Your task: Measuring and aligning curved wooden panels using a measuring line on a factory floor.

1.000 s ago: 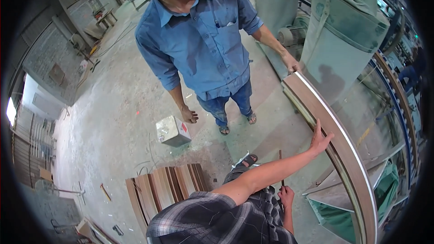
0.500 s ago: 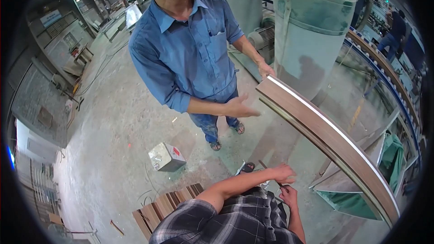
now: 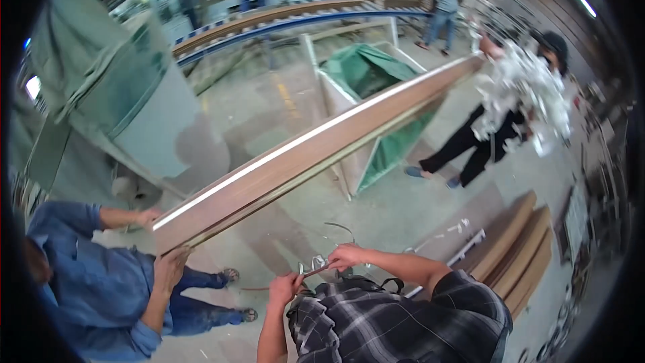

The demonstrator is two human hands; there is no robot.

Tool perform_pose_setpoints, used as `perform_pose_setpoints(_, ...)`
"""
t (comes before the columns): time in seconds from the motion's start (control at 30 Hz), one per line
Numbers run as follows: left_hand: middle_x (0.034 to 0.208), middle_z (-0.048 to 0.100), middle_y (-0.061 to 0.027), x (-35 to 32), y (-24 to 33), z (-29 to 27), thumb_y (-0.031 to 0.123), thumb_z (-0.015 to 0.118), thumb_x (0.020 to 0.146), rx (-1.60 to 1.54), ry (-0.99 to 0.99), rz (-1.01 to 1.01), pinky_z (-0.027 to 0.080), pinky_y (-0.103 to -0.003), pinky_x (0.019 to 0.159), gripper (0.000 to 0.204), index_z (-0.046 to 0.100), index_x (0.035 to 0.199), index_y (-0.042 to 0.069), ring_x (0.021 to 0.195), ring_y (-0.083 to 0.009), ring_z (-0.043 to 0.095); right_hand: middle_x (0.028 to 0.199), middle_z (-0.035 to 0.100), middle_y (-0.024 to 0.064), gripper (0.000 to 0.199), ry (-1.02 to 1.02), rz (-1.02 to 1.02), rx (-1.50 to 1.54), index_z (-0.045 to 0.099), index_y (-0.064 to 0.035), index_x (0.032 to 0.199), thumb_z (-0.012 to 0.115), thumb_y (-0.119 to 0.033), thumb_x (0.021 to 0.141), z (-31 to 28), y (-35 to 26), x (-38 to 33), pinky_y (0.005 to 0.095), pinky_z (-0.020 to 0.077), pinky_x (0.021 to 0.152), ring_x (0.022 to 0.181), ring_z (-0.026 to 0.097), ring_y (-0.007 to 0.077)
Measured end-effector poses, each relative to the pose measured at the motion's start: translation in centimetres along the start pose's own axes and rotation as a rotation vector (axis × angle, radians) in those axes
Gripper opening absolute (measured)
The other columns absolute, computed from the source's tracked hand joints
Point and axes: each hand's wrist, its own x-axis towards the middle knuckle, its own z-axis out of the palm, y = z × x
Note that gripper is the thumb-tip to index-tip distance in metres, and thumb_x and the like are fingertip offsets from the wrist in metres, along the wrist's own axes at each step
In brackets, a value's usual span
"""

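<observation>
Both my hands hold a thin brown strip (image 3: 316, 271) in front of my body. My left hand (image 3: 285, 288) is closed around it at the left. To the right and slightly farther out, my right hand (image 3: 347, 255) grips it too. One end trails left past my left hand; a dark curved piece shows beyond my right, and I cannot tell if it is the same strip. Past my hands, a long wood-faced panel (image 3: 316, 154) with a white edge hangs across the view. A co-worker in blue (image 3: 101, 282) holds its left end with both hands.
At the panel's far end stands another person (image 3: 477, 141) with a bundle of crumpled whitish strips (image 3: 527, 91). Behind the panel is a frame bin lined with green cloth (image 3: 369, 67). Brown boards (image 3: 514, 249) are stacked at my right. A roller conveyor (image 3: 289, 23) runs along the back.
My view has swung to the right, bringing the panel's far end and the person there into sight. The co-worker's free hand has taken hold of the panel. My hands still hold the strip.
</observation>
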Motion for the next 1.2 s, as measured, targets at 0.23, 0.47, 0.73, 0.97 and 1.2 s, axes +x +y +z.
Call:
perform_pose_setpoints(0.23,0.075,0.060,-0.0148,-3.3,-5.3,0.6,0.039,0.054,0.085,0.037,0.043,-0.093,0.045,-0.046,0.060,0.032,0.061,0.077,0.010,0.072,-0.0366,0.059,0.065,0.064,-0.0003,0.026,0.024,0.130,-0.184,0.064,-0.0172,0.081,0.058,-0.042,0.080,0.2,5.1,-4.9,0.0374,0.0468,0.057,0.067,0.064,0.0204)
perform_pose_setpoints(0.47,0.075,0.060,-0.0171,-6.3,-11.4,0.9,0.039,0.051,0.087,0.108,0.069,-0.232,0.044,-0.047,0.061,0.035,0.058,0.074,0.008,0.073,-0.0390,0.058,0.069,0.066,0.0015,0.024,0.040,0.232,-0.045,0.065,-0.0145,0.081,0.057,-0.037,0.080,3.2,10.7,-8.9,0.0354,0.0483,0.060,0.067,0.064,0.0206)
perform_pose_setpoints(0.73,0.075,0.062,-0.0169,-10.1,-15.0,2.6,0.042,0.054,0.084,0.154,0.045,-0.388,0.047,-0.046,0.064,0.035,0.060,0.074,0.010,0.073,-0.0376,0.060,0.072,0.067,0.0006,0.021,0.052,0.438,-0.123,0.069,-0.0195,0.087,0.062,-0.036,0.076,1.9,15.2,-11.8,0.0354,0.0501,0.066,0.072,0.065,0.0194)
perform_pose_setpoints(0.97,0.073,0.062,-0.0166,-12.0,-16.7,5.2,0.042,0.058,0.081,0.089,0.077,-0.499,0.047,-0.046,0.063,0.034,0.060,0.073,0.009,0.072,-0.0377,0.060,0.077,0.068,0.0004,0.021,0.087,0.526,-0.178,0.069,-0.0206,0.086,0.062,-0.037,0.075,-0.4,14.7,-12.0,0.0375,0.0503,0.067,0.078,0.064,0.0234)
perform_pose_setpoints(1.2,0.074,0.062,-0.0164,-12.3,-17.3,4.9,0.042,0.057,0.082,0.064,0.053,-0.563,0.047,-0.046,0.064,0.035,0.060,0.074,0.008,0.073,-0.0381,0.060,0.075,0.068,0.0012,0.019,0.116,0.626,-0.260,0.069,-0.0199,0.084,0.060,-0.034,0.076,-4.1,14.0,-12.4,0.0393,0.0506,0.067,0.078,0.064,0.0234)
